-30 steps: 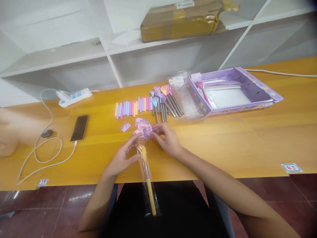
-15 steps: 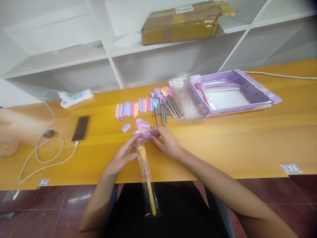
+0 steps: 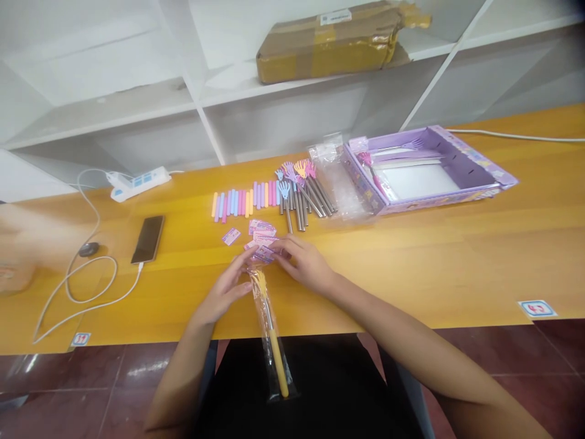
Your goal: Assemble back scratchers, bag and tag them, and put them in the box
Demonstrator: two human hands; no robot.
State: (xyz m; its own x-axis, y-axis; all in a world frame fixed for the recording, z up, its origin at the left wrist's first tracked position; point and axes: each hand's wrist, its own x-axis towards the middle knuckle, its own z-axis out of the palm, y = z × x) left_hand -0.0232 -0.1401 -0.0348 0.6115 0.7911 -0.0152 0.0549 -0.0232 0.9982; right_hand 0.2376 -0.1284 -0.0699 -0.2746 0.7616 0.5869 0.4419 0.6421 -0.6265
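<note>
A yellow back scratcher (image 3: 276, 360) with a hand-shaped head lies inside a clear plastic bag (image 3: 269, 393), which slopes from the table down over my lap. My left hand (image 3: 223, 291) curves round the bag's upper end, its thumb at the bag's side and its fingertips beside the cards. Small printed pink-purple cards (image 3: 262, 230) lie in a loose pile just ahead. At the pile's right side, my right hand (image 3: 304, 263) has its fingertips pinched on a card, partly hidden. One separate card (image 3: 231, 236) lies to the left.
Behind the cards are coloured handle tubes (image 3: 233, 202) and several metal-stemmed scratchers (image 3: 301, 198). Empty clear bags (image 3: 350, 195) lie beside a purple display box (image 3: 457, 198). A phone (image 3: 148, 239), its cable and a power strip (image 3: 141, 183) occupy the left; a taped carton (image 3: 329, 52) sits on the shelf.
Both hands stay around the bag's upper end and the cards. My right hand's fingers have shifted slightly over the cards; the view has moved a little.
</note>
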